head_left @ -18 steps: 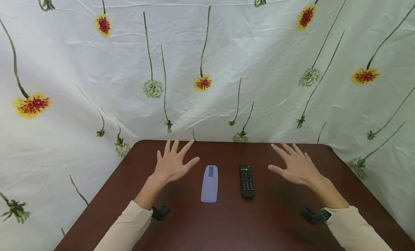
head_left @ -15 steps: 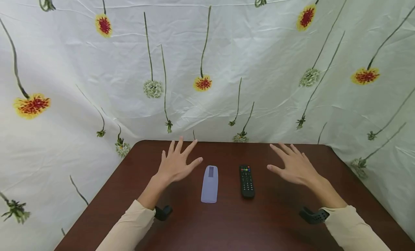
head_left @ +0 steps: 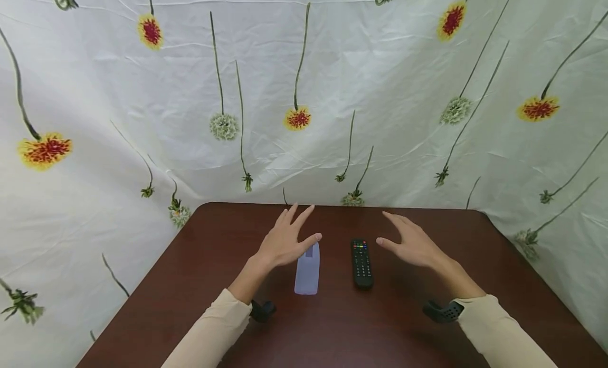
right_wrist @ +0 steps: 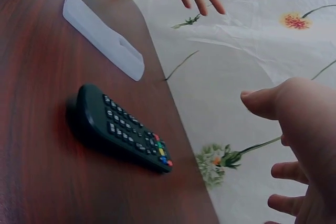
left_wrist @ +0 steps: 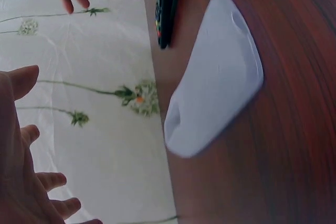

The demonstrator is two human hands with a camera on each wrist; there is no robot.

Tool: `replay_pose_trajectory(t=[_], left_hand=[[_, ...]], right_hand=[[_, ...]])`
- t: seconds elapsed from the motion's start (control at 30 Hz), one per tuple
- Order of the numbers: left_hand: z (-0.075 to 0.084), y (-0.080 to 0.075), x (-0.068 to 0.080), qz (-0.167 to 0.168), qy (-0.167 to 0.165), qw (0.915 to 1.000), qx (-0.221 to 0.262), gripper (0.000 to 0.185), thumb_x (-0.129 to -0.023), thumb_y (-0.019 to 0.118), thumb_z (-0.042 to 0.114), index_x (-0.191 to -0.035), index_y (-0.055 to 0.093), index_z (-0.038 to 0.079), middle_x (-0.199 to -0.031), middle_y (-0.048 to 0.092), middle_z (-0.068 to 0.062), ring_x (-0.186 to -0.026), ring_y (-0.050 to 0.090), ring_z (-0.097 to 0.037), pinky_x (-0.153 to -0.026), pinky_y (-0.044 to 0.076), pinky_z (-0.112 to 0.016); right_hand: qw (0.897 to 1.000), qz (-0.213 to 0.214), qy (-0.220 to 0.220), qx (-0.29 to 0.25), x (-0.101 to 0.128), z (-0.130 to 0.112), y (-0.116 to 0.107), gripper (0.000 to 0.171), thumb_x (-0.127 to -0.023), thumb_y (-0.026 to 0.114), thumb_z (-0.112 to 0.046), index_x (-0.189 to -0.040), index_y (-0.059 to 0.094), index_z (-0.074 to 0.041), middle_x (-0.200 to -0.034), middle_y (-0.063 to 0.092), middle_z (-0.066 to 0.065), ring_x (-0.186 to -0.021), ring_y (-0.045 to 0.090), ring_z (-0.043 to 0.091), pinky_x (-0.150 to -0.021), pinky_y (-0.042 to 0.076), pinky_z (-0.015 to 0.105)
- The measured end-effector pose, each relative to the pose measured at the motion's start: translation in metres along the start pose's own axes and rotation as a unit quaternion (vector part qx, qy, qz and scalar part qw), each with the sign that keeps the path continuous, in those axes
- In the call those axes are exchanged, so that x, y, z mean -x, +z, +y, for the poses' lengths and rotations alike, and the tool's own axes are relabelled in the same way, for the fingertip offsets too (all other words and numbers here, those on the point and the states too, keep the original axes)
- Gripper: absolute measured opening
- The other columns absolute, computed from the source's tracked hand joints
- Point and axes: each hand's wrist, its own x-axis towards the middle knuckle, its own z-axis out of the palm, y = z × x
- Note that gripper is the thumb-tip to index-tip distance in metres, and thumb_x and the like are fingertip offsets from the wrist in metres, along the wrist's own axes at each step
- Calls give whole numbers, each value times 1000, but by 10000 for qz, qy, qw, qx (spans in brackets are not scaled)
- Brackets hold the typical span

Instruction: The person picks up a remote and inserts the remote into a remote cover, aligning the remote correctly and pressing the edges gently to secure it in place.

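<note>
A pale lavender remote cover (head_left: pixel 306 273) lies on the table, long and flat with a small slot near its far end. To its right is a black remote control (head_left: pixel 362 264), buttons up, with coloured keys at the far end. My left hand (head_left: pixel 281 243) hovers with spread fingers, its thumb overlapping the cover's far end in the head view. Right of the remote control, my right hand (head_left: pixel 414 243) hovers with fingers extended and thumb apart. In the wrist views the cover (left_wrist: pixel 215 77) and the remote control (right_wrist: pixel 123 129) both lie free of the hands.
The dark reddish-brown table (head_left: pixel 304 336) has rounded far corners. Behind it and at both sides hangs a white cloth (head_left: pixel 266 40) printed with flowers. Each wrist wears a black strap (head_left: pixel 444 311) below a cream sleeve.
Both hands have moved inward, the left one further, from beside the remote cover to over its far end. The right hand has shifted left towards the remote control. Cover and remote control lie still.
</note>
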Motion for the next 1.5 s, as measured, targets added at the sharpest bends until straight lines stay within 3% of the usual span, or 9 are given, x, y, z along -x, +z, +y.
replay_pose_trajectory(t=[0.3, 0.5, 0.63, 0.8, 1.03, 1.3, 1.4, 1.5], left_hand=[[12, 29, -14, -237, 138, 9902, 1371, 81, -102, 59, 52, -167, 22, 21, -168, 23, -11, -153, 24, -32, -116, 29, -61], [19, 43, -16, -390, -74, 9796, 1971, 83, -101, 66, 43, -166, 23, 17, -166, 29, -12, -150, 29, -35, -115, 30, -61], [24, 51, -16, -529, -345, 9670, 2469, 84, -99, 71, 36, -165, 25, 11, -162, 35, -20, -145, 37, -41, -110, 37, -61], [32, 64, -22, -771, -955, 9419, 3126, 83, -98, 74, 31, -162, 29, 6, -154, 45, -20, -139, 46, -38, -107, 44, -56], [45, 81, -29, -902, -1454, 9072, 3842, 73, -94, 79, 19, -153, 42, -3, -139, 57, -20, -123, 59, -36, -100, 50, -49], [54, 98, -32, -964, -1787, 8426, 4987, 66, -87, 78, -8, -143, 44, -17, -128, 57, -25, -110, 66, -30, -89, 58, -38], [56, 102, -32, -850, -1926, 8288, 5185, 61, -86, 77, -13, -139, 47, -19, -126, 58, -25, -110, 66, -33, -87, 58, -38], [57, 107, -34, -719, -2040, 8230, 5253, 55, -85, 75, -17, -134, 50, -19, -123, 61, -25, -111, 66, -34, -87, 59, -37]], right_hand=[[9959, -171, 438, -777, -7, 7, 22, 71, -103, 64, -39, -155, 40, 3, -150, 47, 28, -135, 47, 47, -104, 41, 64], [9841, -460, 889, -1467, -8, 6, 36, 66, -104, 65, -35, -155, 41, -1, -148, 51, 24, -132, 51, 44, -99, 46, 62], [9745, -605, 1098, -1863, -10, 7, 44, 63, -104, 65, -30, -154, 43, -1, -142, 57, 22, -129, 54, 41, -100, 45, 60], [9543, -726, 1317, -2583, -11, 9, 53, 60, -103, 66, -22, -152, 43, 3, -137, 58, 23, -122, 59, 37, -97, 51, 53], [9240, -654, 1629, -3396, -11, 11, 61, 55, -103, 66, -12, -149, 44, 8, -136, 53, 26, -121, 59, 36, -97, 54, 46], [8962, -649, 2026, -3894, -11, 9, 70, 51, -102, 64, -7, -145, 44, 14, -142, 47, 32, -129, 54, 44, -100, 52, 46], [8876, -689, 2163, -4008, -10, 6, 71, 49, -103, 62, -4, -143, 44, 17, -144, 45, 35, -132, 52, 46, -101, 51, 47], [8817, -700, 2284, -4068, -11, 2, 71, 48, -102, 63, 0, -141, 44, 20, -143, 47, 36, -130, 53, 46, -99, 52, 47]])
